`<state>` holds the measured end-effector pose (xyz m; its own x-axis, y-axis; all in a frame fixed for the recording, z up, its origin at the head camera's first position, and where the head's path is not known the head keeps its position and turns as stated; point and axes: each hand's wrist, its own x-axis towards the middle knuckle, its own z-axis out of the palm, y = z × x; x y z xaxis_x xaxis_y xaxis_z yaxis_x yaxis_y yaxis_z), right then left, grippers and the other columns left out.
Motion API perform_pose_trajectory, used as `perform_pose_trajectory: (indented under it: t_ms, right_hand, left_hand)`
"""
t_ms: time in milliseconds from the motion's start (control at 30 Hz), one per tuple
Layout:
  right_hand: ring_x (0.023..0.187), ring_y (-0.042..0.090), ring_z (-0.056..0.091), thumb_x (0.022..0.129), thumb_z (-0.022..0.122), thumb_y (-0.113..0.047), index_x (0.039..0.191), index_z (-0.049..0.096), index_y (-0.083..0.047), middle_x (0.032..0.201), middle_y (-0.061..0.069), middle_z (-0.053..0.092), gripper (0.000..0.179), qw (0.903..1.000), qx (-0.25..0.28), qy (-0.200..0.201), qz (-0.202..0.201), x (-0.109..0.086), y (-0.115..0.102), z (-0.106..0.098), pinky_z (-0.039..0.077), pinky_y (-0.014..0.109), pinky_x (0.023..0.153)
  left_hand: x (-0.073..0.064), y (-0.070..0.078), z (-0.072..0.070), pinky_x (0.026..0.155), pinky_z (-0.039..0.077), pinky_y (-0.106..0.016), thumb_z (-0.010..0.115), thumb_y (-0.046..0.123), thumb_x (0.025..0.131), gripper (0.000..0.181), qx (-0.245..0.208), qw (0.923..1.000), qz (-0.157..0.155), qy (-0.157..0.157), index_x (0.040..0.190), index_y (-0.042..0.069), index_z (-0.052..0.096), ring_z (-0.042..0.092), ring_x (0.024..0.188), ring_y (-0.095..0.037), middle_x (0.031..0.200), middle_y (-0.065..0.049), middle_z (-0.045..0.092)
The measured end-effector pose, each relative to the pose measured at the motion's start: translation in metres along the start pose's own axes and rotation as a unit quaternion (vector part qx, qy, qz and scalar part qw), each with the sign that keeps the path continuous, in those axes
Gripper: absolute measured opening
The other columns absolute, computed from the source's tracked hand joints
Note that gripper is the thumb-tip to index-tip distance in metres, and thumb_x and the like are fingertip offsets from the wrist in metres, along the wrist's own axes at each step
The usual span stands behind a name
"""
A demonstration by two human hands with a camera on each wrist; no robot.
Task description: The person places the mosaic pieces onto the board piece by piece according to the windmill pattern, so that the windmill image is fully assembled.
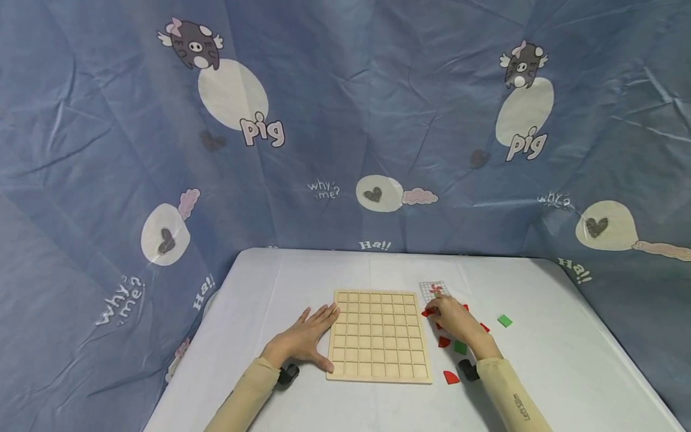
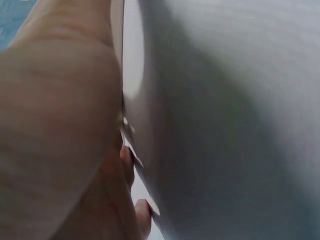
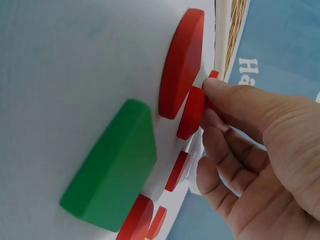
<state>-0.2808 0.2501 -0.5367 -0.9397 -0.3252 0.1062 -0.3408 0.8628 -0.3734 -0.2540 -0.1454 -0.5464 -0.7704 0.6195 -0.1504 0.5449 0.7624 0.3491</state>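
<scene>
A square wooden grid board (image 1: pixel 378 336) lies on the white table. My left hand (image 1: pixel 303 341) rests at its left edge, fingers spread, with the thumb at the near corner and fingertips at the far part of that side. To the right of the board, my right hand (image 1: pixel 456 318) pinches a red piece (image 3: pixel 213 74) between thumb and fingers, mostly covered by the thumb. Under and around that hand lie several red quarter-round pieces (image 1: pixel 444 342) and a green square piece (image 1: pixel 460 347). The left wrist view shows mostly the left hand's side (image 2: pixel 60 130) and shaded tabletop.
A small grid card with a red pinwheel pattern (image 1: pixel 432 289) lies just beyond my right hand. Another green square (image 1: pixel 504 320) sits farther right, and a red quarter-round (image 1: pixel 451 377) lies nearer me. A blue printed cloth (image 1: pixel 345 120) hangs behind the table.
</scene>
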Motion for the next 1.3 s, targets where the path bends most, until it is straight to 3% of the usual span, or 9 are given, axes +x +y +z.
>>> perform_pose_trajectory:
  t_ms: [333,767,933,1100,1167,1300]
  right_hand:
    - [0.07,0.011,0.053,0.084,0.075,-0.018,0.09,0.065,-0.007,0.079,-0.001,0.062,0.016,0.9962,0.037,-0.025,0.074,0.002,0.002,-0.003,0.048,0.028,0.063]
    - [0.063,0.01,0.049,0.083,0.076,-0.023,0.083,0.059,-0.008,0.072,-0.002,0.057,0.022,0.9982,0.008,0.001,0.059,0.001,0.005,0.002,0.044,0.026,0.058]
    - [0.061,0.009,0.048,0.088,0.071,-0.028,0.083,0.061,-0.009,0.07,-0.003,0.057,0.022,0.9983,0.02,0.001,0.054,0.001,0.006,0.001,0.043,0.025,0.057]
    - [0.076,0.013,0.058,0.091,0.067,-0.02,0.102,0.068,-0.007,0.089,0.003,0.064,0.017,0.9989,0.039,-0.003,0.025,-0.003,0.008,-0.006,0.051,0.033,0.067]
    - [0.085,0.016,0.06,0.089,0.067,-0.012,0.111,0.068,-0.007,0.101,0.007,0.064,0.023,0.9993,0.036,-0.009,0.003,-0.004,0.009,-0.008,0.052,0.036,0.071]
    - [0.091,0.022,0.061,0.086,0.067,-0.007,0.115,0.069,-0.007,0.114,0.013,0.064,0.029,0.9988,0.035,-0.031,-0.013,-0.004,0.009,-0.011,0.051,0.036,0.072]
  left_hand:
    - [-0.002,-0.001,0.001,0.121,0.005,-0.058,0.074,0.071,0.058,0.132,0.002,1.0,-0.003,0.001,0.156,0.009,0.012,0.008,0.151,-0.03,0.164,-0.009,0.008]
    - [0.0,-0.003,0.004,0.121,0.004,-0.057,0.074,0.072,0.058,0.132,0.002,1.0,-0.003,-0.004,0.156,0.011,0.011,0.007,0.151,-0.029,0.164,-0.008,0.007]
    - [0.0,-0.002,0.004,0.121,0.003,-0.057,0.074,0.072,0.058,0.132,-0.001,1.0,-0.002,-0.006,0.156,0.009,0.011,0.007,0.151,-0.029,0.164,-0.009,0.007]
    - [0.0,-0.001,0.004,0.121,0.003,-0.057,0.074,0.073,0.058,0.132,-0.005,1.0,0.001,-0.007,0.156,0.009,0.011,0.007,0.151,-0.03,0.163,-0.01,0.008]
    - [0.0,-0.001,0.003,0.121,0.003,-0.058,0.073,0.073,0.059,0.132,-0.003,1.0,0.002,-0.007,0.156,0.009,0.011,0.007,0.151,-0.03,0.163,-0.01,0.007]
    - [0.0,-0.002,0.002,0.121,0.003,-0.058,0.073,0.072,0.06,0.131,0.003,1.0,0.005,-0.004,0.156,0.009,0.01,0.007,0.151,-0.03,0.164,-0.009,0.006]
